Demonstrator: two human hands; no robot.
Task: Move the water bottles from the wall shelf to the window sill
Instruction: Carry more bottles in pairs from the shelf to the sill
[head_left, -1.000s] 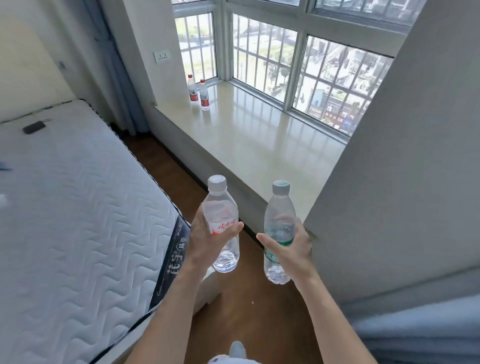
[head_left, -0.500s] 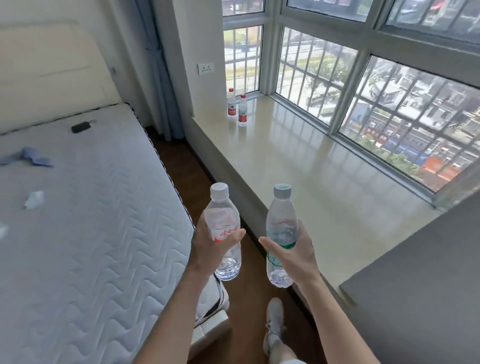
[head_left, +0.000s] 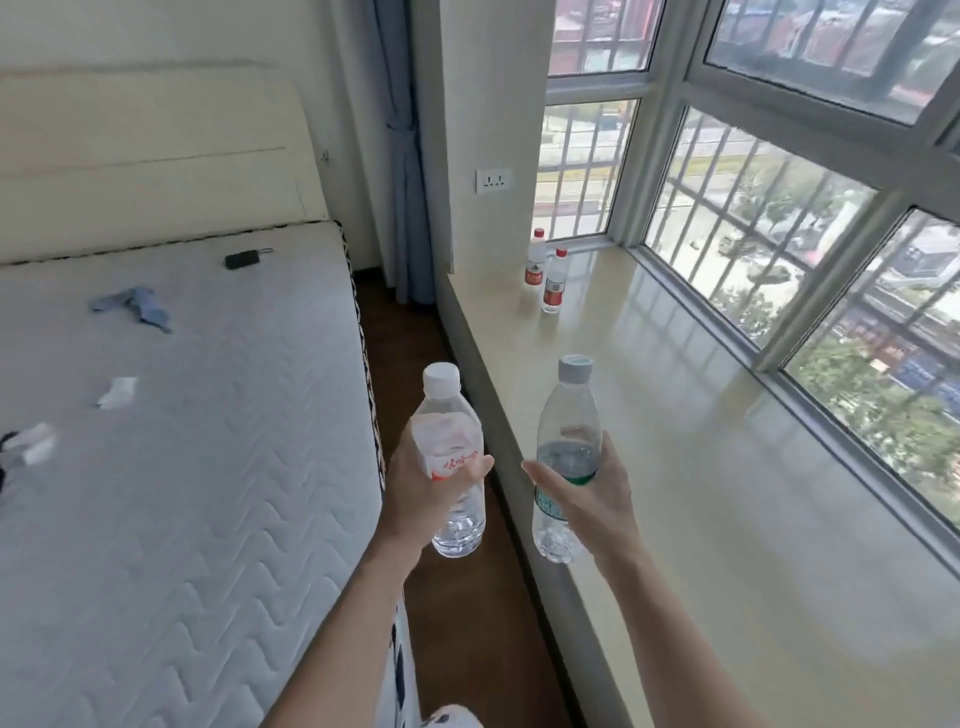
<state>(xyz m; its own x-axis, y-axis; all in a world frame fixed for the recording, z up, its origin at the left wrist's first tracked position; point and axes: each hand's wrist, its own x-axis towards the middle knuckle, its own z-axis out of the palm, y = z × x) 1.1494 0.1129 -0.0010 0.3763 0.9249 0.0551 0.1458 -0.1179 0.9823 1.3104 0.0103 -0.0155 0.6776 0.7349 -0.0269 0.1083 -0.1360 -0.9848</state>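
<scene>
My left hand (head_left: 423, 493) grips a clear water bottle with a white cap and red lettering (head_left: 451, 431), held upright over the strip of wooden floor beside the bed. My right hand (head_left: 597, 499) holds a second clear bottle with a grey cap and green label (head_left: 569, 415), upright above the near edge of the beige window sill (head_left: 701, 467). Two small red-capped, red-labelled bottles (head_left: 545, 273) stand close together at the sill's far end near the wall. The wall shelf is out of view.
A white quilted mattress (head_left: 182, 467) fills the left, with a small black device (head_left: 241, 259), a blue cloth (head_left: 132, 306) and paper scraps on it. A blue curtain (head_left: 410, 156) hangs in the corner. Barred windows (head_left: 779, 234) line the sill's far side.
The view has swung left and moved along the sill; the grey wall at right has left the frame. Both bottles stay gripped, now nearer the two bottles on the sill.
</scene>
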